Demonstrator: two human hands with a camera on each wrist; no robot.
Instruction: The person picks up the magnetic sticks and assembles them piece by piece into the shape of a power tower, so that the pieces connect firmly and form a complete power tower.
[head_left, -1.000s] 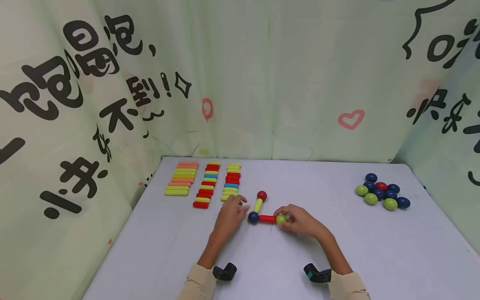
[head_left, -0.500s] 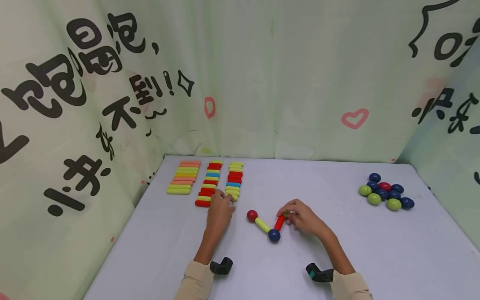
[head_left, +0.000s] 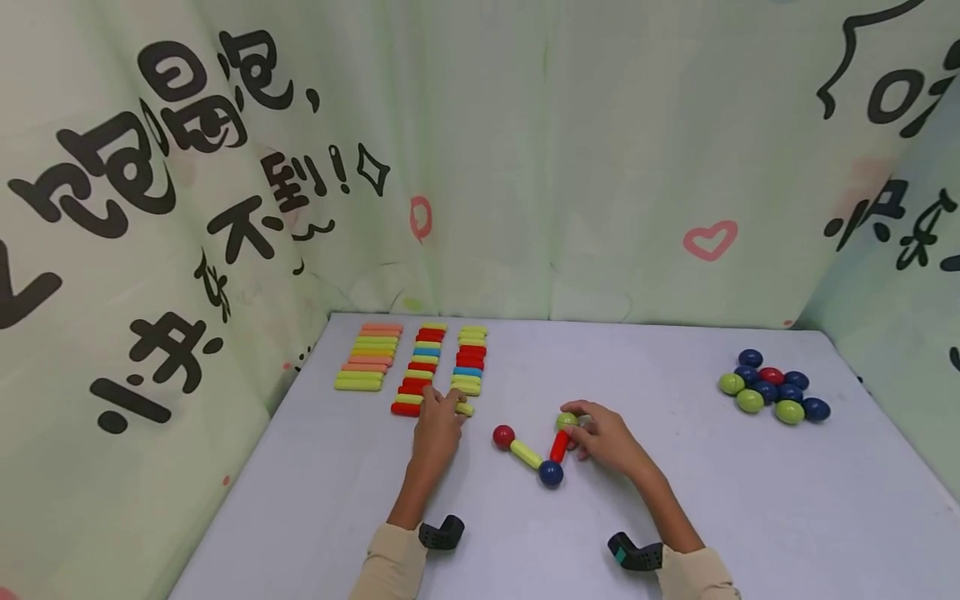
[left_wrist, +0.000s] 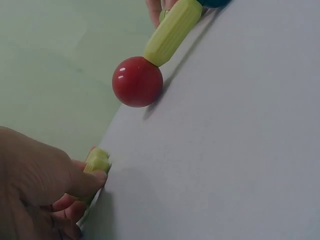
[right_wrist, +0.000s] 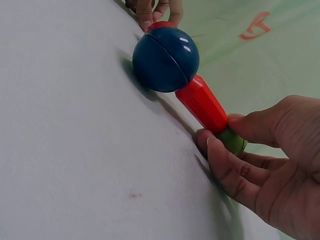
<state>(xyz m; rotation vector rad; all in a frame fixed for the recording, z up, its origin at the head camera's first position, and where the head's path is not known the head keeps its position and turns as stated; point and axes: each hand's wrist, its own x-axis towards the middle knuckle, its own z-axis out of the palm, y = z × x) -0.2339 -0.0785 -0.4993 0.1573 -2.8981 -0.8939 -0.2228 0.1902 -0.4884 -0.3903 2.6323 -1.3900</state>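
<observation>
Head view: vs 0.5 s ago, chain hardly moved. R hand (head_left: pixel 609 439) pinching green ball (head_left: pixel 566 421) at red stick (head_left: pixel 558 447) end, on table (head_left: pixel 675 500). L hand (head_left: pixel 438 425) now gripping yellow stick (head_left: pixel 464 408) by rows – prob. next piece.

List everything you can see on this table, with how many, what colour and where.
Table: one, pale grey, walled by a green printed curtain.
Stick rows: three rows, yellow, orange, red and a little blue, far left.
Ball pile: about ten, dark blue, green, one red, far right.
Red ball: one, left end of the joined chain.
Yellow stick: one, between red ball and blue ball.
Blue ball: one, chain's near corner.
Red stick: one, blue ball to green ball.
Green ball: one, pinched by the right hand.
Left hand: pinches a yellow stick end by the rows.
Right hand: centre.
</observation>
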